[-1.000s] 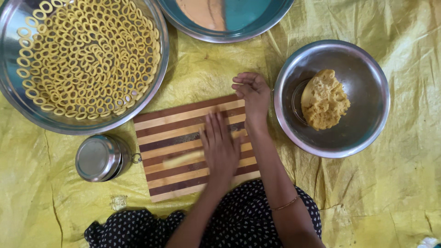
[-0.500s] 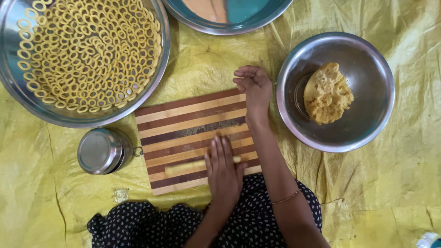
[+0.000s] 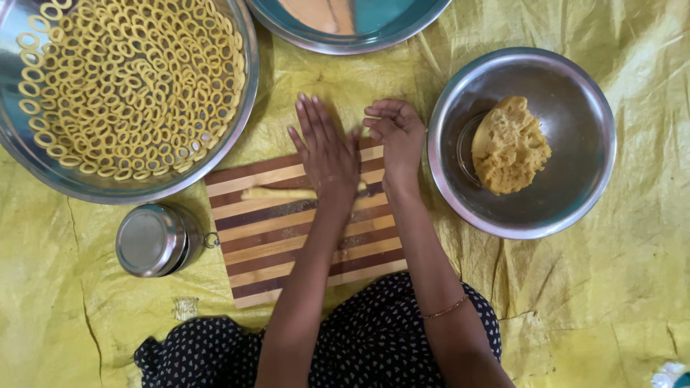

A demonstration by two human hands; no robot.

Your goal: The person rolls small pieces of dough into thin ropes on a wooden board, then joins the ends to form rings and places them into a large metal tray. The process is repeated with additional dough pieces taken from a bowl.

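A striped wooden board point(image 3: 287, 237) lies on the yellow sheet in front of me. My left hand point(image 3: 325, 151) lies flat, fingers stretched, across a thin roll of yellow dough point(image 3: 277, 192) at the board's far edge. Only the roll's left end and a bit on the right show. My right hand point(image 3: 394, 136) rests at the board's far right corner with its fingers curled; I cannot tell whether it holds anything. To the right stands a steel bowl point(image 3: 568, 201) with a lump of dough point(image 3: 509, 146).
A large steel tray point(image 3: 237, 122) at the far left holds several yellow dough rings point(image 3: 129, 79). Another steel plate point(image 3: 345, 39) sits at the top edge. A small lidded steel tin point(image 3: 154, 241) stands left of the board. My dotted dark dress point(image 3: 374, 338) covers the near edge.
My left hand has slid from the near part of the board to its far edge, rolling the dough strip away from me. The right hand has stayed at the corner.
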